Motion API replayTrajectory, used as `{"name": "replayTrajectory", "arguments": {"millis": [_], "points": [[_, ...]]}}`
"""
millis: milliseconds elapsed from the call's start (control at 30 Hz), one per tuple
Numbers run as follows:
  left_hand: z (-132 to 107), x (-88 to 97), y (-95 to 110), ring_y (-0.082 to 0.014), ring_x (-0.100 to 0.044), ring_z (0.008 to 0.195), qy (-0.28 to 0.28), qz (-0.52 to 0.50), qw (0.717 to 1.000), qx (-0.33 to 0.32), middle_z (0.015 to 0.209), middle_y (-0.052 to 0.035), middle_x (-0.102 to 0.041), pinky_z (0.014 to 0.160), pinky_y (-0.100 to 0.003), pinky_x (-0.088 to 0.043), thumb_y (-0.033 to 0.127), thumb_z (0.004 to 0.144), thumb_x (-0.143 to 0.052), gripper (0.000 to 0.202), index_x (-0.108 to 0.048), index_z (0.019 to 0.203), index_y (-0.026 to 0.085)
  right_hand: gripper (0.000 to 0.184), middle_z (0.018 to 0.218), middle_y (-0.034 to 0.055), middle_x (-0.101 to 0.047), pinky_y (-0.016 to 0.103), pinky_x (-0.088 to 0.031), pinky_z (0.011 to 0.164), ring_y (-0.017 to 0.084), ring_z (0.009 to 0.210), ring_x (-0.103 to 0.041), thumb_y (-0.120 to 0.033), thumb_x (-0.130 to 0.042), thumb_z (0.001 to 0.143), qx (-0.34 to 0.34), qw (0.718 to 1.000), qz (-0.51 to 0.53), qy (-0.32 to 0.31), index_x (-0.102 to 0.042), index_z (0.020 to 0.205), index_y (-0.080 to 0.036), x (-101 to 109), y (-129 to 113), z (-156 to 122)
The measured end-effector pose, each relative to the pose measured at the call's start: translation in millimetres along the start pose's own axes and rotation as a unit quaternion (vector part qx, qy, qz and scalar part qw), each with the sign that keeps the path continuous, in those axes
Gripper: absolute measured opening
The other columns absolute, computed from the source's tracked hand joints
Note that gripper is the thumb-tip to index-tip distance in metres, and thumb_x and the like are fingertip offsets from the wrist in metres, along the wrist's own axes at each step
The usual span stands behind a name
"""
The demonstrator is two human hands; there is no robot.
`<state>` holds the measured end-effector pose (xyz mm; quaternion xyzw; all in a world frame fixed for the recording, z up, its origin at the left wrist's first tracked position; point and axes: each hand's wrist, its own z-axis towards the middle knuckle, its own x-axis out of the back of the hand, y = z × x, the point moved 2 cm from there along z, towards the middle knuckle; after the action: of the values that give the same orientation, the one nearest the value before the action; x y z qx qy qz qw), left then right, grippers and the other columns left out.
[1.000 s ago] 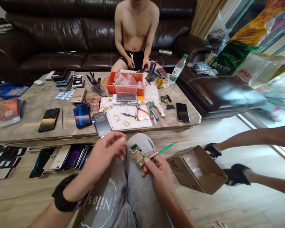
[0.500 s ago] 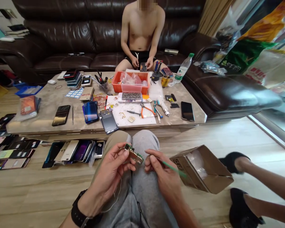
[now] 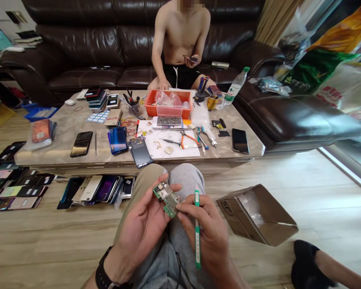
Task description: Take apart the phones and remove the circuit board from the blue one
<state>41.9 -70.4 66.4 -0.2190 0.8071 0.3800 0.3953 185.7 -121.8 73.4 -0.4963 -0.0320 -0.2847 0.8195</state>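
Above my knees, a green phone circuit board with silver metal shields rests in the fingers of my left hand. That hand's palm faces up, and its thumb and fingers border the board. My right hand is closed around a slim green strip-like tool with a white printed label. The tool stands nearly upright across the fingers. My right thumb and index fingertips touch the board's lower right edge. What lies between those two fingertips is too small to make out.
Ahead stands a low table with phones, an orange bin, pliers and a bottle. A cardboard box is on the floor at right. More phones lie at left. Another person sits opposite.
The board has turned so its broad face shows. My right hand has moved left onto it, and the green tool has swung upright. The person opposite has raised a phone in one hand.
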Motion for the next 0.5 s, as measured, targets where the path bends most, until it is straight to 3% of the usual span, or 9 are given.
{"name": "replayTrajectory", "arguments": {"millis": [67,167,367,500], "points": [[-2.1,0.1,0.2,-0.0252,-0.073,0.115,-0.010,-0.010,1.000,0.004,0.128,-0.0137,-0.078,0.102,-0.039,-0.057,0.043,0.098,-0.065,0.044,-0.069,0.136,0.023,0.029,0.090,0.0033,-0.072,0.024,-0.061,0.067,0.017,0.077,-0.073,-0.008,-0.075,0.086,0.001,1.000,0.003,0.000,-0.082,0.101,-0.032,-0.2,-0.8,-0.7],[-4.4,0.9,-0.4,-0.0260,-0.072,0.118,-0.023,0.007,1.000,-0.011,0.128,-0.0131,-0.077,0.104,-0.039,-0.056,0.037,0.096,-0.070,0.046,-0.067,0.139,0.023,0.026,0.091,0.0029,-0.071,0.024,-0.062,0.069,0.018,0.079,-0.073,-0.009,-0.076,0.087,0.003,1.000,0.005,0.001,-0.080,0.100,-0.031,-0.6,-1.6,-2.2],[-5.2,3.2,-0.4,-0.0232,-0.075,0.110,-0.049,0.020,0.998,-0.039,0.121,-0.0131,-0.079,0.100,-0.035,-0.058,0.033,0.098,-0.069,0.047,-0.064,0.143,0.022,0.031,0.093,0.0015,-0.069,0.023,-0.060,0.073,0.015,0.082,-0.071,-0.004,-0.071,0.088,0.030,0.999,0.031,-0.015,-0.076,0.107,-0.028,0.5,-0.7,3.8],[-3.1,5.7,4.3,-0.0225,-0.076,0.104,-0.048,0.017,0.998,-0.044,0.119,-0.0123,-0.079,0.095,-0.037,-0.061,0.032,0.100,-0.066,0.047,-0.060,0.147,0.025,0.022,0.090,0.0016,-0.070,0.028,-0.060,0.072,0.016,0.078,-0.069,-0.014,-0.057,0.102,-0.051,0.988,0.147,-0.008,-0.073,0.110,-0.027,5.2,-5.7,-8.3]]}}
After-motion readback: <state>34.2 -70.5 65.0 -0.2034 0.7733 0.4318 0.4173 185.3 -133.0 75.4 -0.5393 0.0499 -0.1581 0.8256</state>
